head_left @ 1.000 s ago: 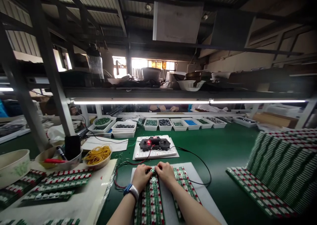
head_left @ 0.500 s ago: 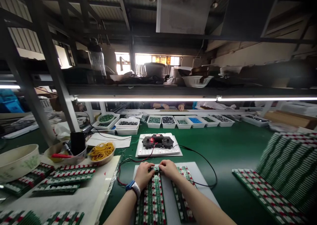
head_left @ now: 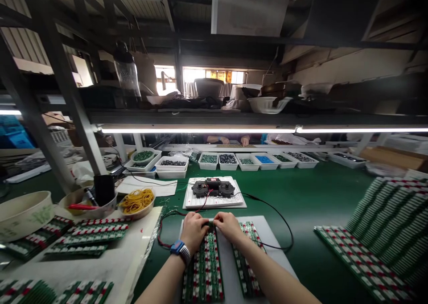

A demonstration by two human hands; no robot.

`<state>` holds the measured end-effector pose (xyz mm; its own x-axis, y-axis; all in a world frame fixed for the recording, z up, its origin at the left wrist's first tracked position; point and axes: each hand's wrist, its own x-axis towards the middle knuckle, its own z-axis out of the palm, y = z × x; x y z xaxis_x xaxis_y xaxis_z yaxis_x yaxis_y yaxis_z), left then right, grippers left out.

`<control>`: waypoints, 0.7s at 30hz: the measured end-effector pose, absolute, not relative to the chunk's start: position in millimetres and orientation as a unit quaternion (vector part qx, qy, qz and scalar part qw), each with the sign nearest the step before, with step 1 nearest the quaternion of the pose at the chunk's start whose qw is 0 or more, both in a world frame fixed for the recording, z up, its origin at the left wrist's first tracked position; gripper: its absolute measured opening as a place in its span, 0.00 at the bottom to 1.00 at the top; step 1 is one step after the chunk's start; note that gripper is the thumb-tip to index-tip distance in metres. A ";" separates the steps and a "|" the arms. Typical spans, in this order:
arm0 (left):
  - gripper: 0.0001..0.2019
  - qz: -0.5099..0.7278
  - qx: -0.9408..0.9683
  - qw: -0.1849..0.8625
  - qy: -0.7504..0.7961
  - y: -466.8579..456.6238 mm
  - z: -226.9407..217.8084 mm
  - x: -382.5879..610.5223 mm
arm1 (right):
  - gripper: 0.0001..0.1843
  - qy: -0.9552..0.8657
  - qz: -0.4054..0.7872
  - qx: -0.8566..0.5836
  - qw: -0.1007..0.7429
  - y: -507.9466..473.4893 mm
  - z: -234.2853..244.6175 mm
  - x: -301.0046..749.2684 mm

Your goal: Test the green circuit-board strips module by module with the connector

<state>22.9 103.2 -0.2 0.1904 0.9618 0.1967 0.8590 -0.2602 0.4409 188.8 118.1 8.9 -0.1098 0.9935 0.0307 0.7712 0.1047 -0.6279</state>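
Note:
My left hand, with a blue watch on its wrist, is closed at the far end of a green circuit board panel studded with white and red parts. Opposite it, my right hand pinches from the other side. Between the fingertips of both hands is a small green circuit board, mostly covered by the fingers. Under my right forearm lies a second circuit board panel. Both panels rest on a pale sheet. Just beyond my hands, a black device with wires sits on a white tray.
White bins of small parts line the back. A tall stack of circuit panels stands at right. Left are a bowl of yellow rubber bands and more panels. A black cable loops right. Across the bench, a person's hands show.
The small board between my fingers has tipped, so its face with two light squares no longer shows. Red lights on the black device's left side have gone out. My hands stay nearly in place.

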 end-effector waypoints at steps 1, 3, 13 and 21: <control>0.11 0.222 0.764 0.116 0.595 104.0 0.7 20.4 | 0.09 -0.706 0.238 -0.624 0.236 118.4 10.7 187.2; 0.12 0.223 0.765 0.116 0.593 106.1 2.2 13.2 | 0.09 -0.707 0.241 -0.620 0.242 119.5 13.4 182.4; 0.11 0.202 0.769 0.116 0.595 100.8 3.3 -9.7 | 0.08 -0.709 0.255 -0.608 0.250 118.6 1.0 161.4; 0.12 0.197 0.771 0.127 0.592 100.6 1.9 -8.7 | 0.08 -0.712 0.244 -0.615 0.236 116.5 0.2 161.5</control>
<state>-8.7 100.6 1.9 0.2211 0.9632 0.1529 0.8632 -0.2662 0.4289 161.5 116.5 0.2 -0.1330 0.9905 0.0357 0.7602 0.1250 -0.6376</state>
